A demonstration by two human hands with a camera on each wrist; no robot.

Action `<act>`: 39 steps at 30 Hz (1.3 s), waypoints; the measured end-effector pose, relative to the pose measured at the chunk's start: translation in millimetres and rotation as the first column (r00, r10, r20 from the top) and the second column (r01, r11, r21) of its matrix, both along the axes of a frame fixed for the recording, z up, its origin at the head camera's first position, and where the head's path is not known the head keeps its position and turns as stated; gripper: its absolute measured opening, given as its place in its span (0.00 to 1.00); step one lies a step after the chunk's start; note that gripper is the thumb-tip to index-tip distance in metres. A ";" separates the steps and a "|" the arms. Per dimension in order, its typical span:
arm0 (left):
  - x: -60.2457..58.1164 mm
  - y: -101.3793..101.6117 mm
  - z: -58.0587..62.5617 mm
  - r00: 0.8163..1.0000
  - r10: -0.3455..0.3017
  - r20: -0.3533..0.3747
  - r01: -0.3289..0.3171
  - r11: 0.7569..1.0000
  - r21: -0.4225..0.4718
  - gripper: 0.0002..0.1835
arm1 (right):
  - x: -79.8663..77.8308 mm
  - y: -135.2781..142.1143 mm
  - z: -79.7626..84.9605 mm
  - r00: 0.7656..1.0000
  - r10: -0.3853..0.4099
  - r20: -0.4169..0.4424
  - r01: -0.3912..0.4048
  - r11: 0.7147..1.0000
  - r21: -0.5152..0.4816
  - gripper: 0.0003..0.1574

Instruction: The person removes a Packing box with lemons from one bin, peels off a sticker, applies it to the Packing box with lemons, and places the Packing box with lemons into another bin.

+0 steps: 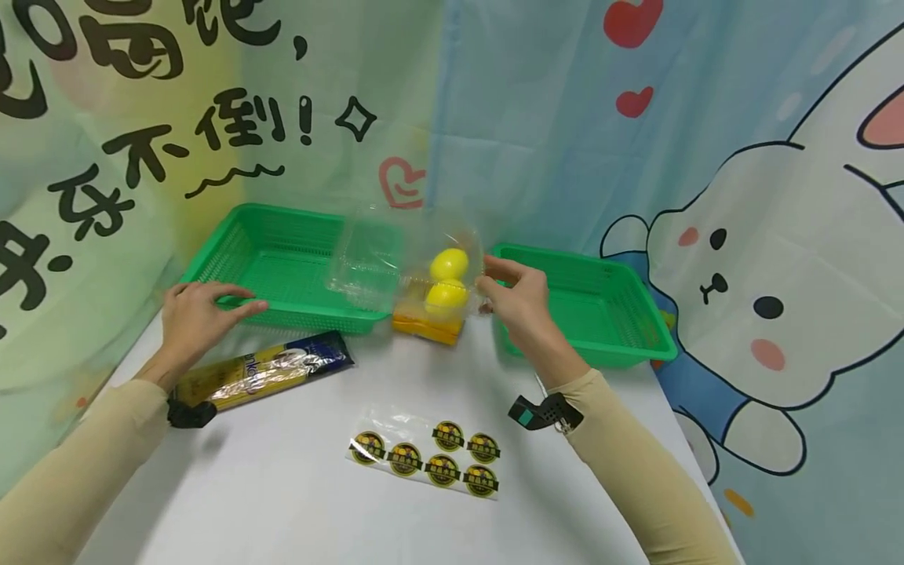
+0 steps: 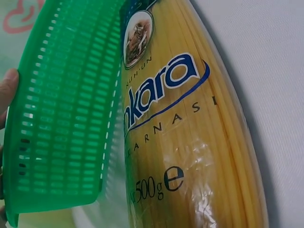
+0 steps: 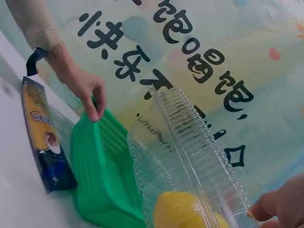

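Note:
My right hand (image 1: pixel 521 302) pinches the edge of a clear plastic clamshell box (image 1: pixel 367 263), whose lid is spread open to the left. Two yellow, lemon-like fruits (image 1: pixel 448 267) sit in its right half. In the right wrist view the box (image 3: pixel 183 128) is tilted, with my fingertips at its rim. The box overlaps the right end of a green basket (image 1: pixel 297 318), and an orange packet (image 1: pixel 426 326) shows below it. My left hand (image 1: pixel 201 318) grips that basket's front left rim, thumb and fingers on either side. A pack of spaghetti (image 1: pixel 264 369) lies just below this hand.
A second green basket (image 1: pixel 600 345) stands at the right. Near the middle of the white table (image 1: pixel 282 502) lies a clear sheet of round black-and-yellow stickers (image 1: pixel 442 469). A printed curtain (image 1: pixel 537 118) hangs behind the baskets.

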State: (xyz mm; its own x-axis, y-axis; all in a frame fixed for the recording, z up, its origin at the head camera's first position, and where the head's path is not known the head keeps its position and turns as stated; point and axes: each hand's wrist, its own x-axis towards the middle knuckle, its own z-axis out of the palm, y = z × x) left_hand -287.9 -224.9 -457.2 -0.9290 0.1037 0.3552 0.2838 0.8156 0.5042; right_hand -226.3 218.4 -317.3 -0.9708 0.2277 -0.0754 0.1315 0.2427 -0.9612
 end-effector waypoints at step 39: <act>181.9 139.9 -64.9 0.791 -0.606 -0.083 0.492 0.710 -0.504 0.21 | 90.2 48.2 -87.2 0.999 -0.013 0.037 0.011 0.998 0.059 0.28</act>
